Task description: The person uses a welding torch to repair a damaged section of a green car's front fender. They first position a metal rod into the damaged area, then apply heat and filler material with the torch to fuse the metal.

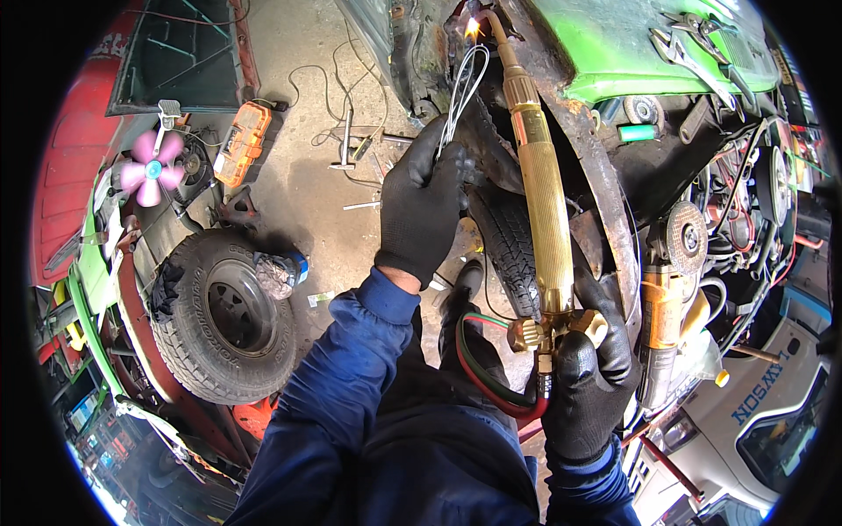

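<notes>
My right hand (592,386), in a black glove, is closed at the lower end of a brass gas welding torch (545,206), by its valve knobs. The torch points away from me, and a small bright flame (474,29) burns at its bent tip. A red and green hose pair (491,386) runs from its base. In my left hand (421,210), also gloved in black, a looped bundle of thin wire (463,92) is pinched, its loop just below the flame. Flame and tip are beside rusty bodywork (592,131) of a green vehicle.
An angle grinder (662,324) lies at the right near engine parts. Pliers and wrenches (693,66) rest on the green panel (605,44). To the left are a wheel (232,316), a pink fan (153,169) and an orange case (244,145). A hammer (346,145) and cables lie on the floor.
</notes>
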Tool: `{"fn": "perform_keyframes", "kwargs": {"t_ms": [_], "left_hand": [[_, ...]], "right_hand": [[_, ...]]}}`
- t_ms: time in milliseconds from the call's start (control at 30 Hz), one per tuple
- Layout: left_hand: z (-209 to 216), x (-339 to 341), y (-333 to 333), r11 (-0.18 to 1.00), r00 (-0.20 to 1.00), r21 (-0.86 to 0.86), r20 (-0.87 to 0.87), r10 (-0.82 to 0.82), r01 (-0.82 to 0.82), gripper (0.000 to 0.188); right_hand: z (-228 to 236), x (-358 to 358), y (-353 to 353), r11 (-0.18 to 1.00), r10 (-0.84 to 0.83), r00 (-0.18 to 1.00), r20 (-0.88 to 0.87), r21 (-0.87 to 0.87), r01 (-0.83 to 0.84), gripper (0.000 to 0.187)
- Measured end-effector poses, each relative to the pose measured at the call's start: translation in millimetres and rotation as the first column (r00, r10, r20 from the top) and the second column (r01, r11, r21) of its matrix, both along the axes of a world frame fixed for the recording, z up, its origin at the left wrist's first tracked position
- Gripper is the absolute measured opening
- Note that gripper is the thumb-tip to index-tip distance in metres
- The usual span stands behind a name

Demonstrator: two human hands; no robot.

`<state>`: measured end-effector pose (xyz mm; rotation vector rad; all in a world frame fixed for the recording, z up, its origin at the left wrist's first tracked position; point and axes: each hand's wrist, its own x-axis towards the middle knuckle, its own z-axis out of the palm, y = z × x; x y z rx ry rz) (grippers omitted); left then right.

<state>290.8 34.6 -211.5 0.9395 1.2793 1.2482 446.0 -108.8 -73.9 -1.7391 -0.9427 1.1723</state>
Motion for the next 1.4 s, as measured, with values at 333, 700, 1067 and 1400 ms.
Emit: {"fn": "perform_keyframes", "kwargs": {"t_ms": [333,700,1067,1400], "left_hand": [[-7,-2,1,0.998,0.997,0.054,-0.080,-0.014,0.018,0.040],[-10,-1,3,0.997,0.995,0.079,-0.096,-0.003,0.011,0.040],[-2,1,3,1.000,1.000,-0.003,0.003,-0.002,0.002,0.040],[-3,-1,4,1.000,1.000,-0.004,-0.011,-0.021,0.021,0.041]], "right_hand": [[1,0,5,1.000,0.011,1.000,0.012,0.010,-0.011,0.074],[-1,1,3,1.000,0.004,1.000,-0.013,0.016,-0.003,0.071],[0,2,4,1.000,0.005,0.999,-0.033,0.030,-0.004,0.067],[4,2,3,1.000,0.010,1.000,-0.006,-0.018,-0.010,0.068]]}}
